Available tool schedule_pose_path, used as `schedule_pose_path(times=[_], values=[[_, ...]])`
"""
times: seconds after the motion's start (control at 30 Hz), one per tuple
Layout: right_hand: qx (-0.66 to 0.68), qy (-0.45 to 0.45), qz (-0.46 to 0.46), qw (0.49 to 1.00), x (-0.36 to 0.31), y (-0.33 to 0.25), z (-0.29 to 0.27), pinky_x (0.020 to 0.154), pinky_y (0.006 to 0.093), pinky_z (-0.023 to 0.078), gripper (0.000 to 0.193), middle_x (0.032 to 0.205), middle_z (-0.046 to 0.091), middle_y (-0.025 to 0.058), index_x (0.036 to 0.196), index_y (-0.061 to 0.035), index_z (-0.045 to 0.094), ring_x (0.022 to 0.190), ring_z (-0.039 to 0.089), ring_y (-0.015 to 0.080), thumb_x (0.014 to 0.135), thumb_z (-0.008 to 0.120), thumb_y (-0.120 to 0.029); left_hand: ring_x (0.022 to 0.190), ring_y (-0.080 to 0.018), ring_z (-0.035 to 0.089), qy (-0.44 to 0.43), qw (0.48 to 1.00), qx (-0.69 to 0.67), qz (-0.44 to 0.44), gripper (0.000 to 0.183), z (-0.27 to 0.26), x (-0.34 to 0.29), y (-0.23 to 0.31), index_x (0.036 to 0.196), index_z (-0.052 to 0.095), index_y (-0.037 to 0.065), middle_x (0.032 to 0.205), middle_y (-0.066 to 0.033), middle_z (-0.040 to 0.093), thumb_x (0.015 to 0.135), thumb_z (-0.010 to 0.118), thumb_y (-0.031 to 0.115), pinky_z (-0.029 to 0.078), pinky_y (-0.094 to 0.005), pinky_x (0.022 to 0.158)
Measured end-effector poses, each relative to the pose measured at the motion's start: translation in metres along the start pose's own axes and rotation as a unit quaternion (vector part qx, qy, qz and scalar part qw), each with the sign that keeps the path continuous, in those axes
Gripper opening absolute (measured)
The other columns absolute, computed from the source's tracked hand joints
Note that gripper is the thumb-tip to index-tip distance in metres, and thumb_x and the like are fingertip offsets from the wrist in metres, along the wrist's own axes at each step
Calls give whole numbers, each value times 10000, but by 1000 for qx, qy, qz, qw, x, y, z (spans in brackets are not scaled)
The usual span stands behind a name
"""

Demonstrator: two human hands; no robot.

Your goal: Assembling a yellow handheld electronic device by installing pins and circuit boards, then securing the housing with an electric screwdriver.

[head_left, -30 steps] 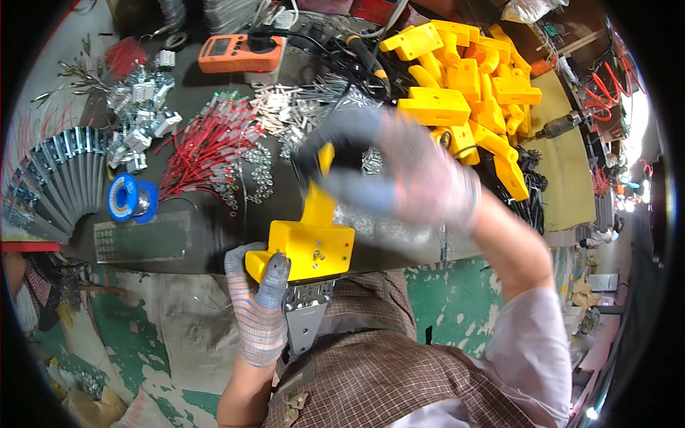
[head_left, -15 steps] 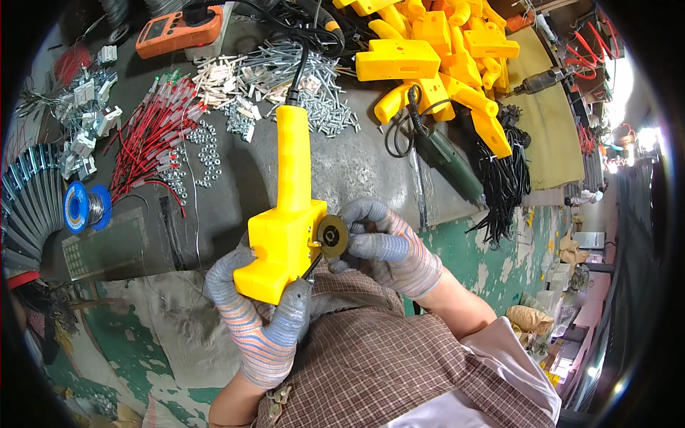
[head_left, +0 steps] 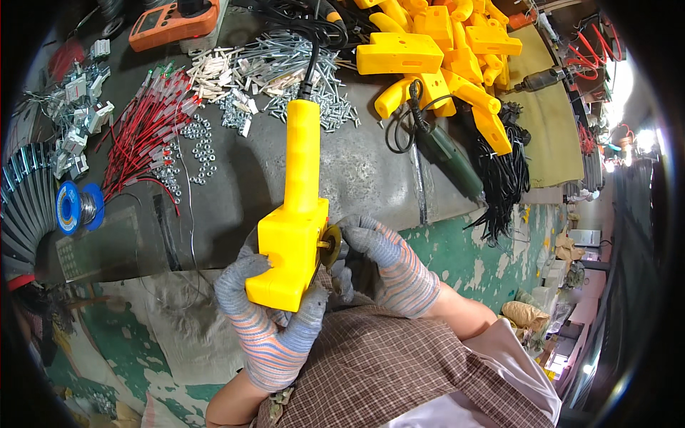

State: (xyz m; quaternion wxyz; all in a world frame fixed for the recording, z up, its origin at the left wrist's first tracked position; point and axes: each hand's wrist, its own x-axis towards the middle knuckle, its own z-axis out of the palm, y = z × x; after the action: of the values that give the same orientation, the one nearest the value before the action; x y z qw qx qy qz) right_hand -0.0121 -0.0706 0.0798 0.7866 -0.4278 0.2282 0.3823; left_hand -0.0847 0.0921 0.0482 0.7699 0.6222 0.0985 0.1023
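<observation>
My left hand (head_left: 275,321), in a grey-blue glove with striped cuff, is closed around the wide lower end of a yellow plastic tool housing (head_left: 289,246). Its straight handle points away from me, and a black cord (head_left: 312,60) runs out of the handle's end. On the housing's right side sits a round brass-coloured dial (head_left: 332,247) on a short shaft, seen at a slant. My right hand (head_left: 385,260), gloved alike, is closed at the dial's outer side with bent fingers. Its fingertips are partly hidden behind the dial.
Across the grey bench lie screws (head_left: 321,107), nuts (head_left: 203,150), red wires (head_left: 143,135) and a blue solder spool (head_left: 78,208). An orange meter (head_left: 175,25) stands far left. Yellow housings (head_left: 442,53) are heaped far right, near a green power tool (head_left: 449,160) and black cords (head_left: 499,171).
The housing has shifted slightly right and toward me. The dial has turned from nearly face-on to a slant. My right hand's fingers have changed their hold around it.
</observation>
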Motion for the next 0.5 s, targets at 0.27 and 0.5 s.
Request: schedule_pose_path(times=[0.27,0.5], values=[[25,26,-11,999,-8,4,10,704,315,558,321,948,655,63,1157,-49,531,775,650,159,903,661,-194,1144,-298,546,-53,998,-1,34,634,3,4,-5,1237,347,177,1367,-237,377,776,737,-17,538,-370,888],[-105,36,-42,993,-9,11,-9,722,302,539,309,950,654,95,1121,-22,519,803,641,141,910,664,-195,1144,-329,566,-79,996,2,41,616,7,11,-4,1197,402,185,1352,-225,411,739,748,-39,536,-397,904]])
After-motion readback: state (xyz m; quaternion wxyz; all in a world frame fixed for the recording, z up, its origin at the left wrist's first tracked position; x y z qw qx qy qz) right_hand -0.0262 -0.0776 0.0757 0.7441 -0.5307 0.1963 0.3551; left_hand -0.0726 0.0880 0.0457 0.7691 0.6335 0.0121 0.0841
